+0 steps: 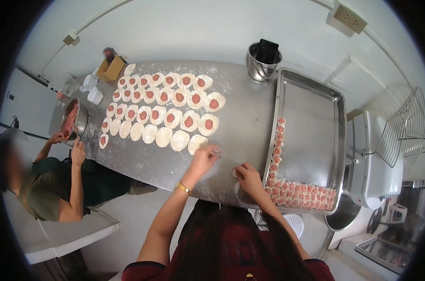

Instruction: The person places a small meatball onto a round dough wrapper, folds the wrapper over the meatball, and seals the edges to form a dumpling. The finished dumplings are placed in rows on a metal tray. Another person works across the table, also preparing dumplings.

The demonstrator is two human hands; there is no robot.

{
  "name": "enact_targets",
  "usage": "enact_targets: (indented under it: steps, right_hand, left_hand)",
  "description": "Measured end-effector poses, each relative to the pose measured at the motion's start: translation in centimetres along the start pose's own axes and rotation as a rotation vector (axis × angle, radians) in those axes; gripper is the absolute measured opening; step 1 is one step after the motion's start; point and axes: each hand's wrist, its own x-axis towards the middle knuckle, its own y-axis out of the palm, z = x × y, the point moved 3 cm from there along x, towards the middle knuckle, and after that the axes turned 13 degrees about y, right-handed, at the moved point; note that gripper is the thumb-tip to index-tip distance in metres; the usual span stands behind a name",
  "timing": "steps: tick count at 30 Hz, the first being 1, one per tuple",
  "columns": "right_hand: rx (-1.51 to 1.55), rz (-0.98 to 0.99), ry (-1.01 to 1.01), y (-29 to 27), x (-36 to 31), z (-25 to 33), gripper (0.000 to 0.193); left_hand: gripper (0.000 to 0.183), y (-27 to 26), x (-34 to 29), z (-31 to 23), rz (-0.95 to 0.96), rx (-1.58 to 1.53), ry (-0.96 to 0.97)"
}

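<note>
My left hand (204,158) reaches onto the steel table (240,126) and touches the nearest plain dough round (197,142) at the end of the front row. My right hand (246,177) is closed around a small piece of dough (235,174) near the table's front edge. Rows of dough rounds (168,100) topped with pink filling lie across the table's left half. A front row has several bare rounds (150,133).
A large steel tray (311,117) on the right holds folded dumplings (297,192) along its left and near sides. A metal bucket (263,63) stands behind it. At the left end, another person (57,182) works at a bowl of pink filling (71,119). A cardboard box (110,69) sits at the back.
</note>
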Motion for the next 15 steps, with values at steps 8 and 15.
enact_targets:
  steps: [8,15]
  right_hand:
    - [0.292,-0.457,0.092,-12.5,4.6,-2.5,0.034]
    - [0.027,-0.500,0.197,-19.5,13.5,-7.4,0.038]
  left_hand:
    - [0.015,-10.8,18.0,9.1,-0.230,0.553,-0.125]
    - [0.020,-9.5,21.7,12.9,-0.110,0.612,-0.277]
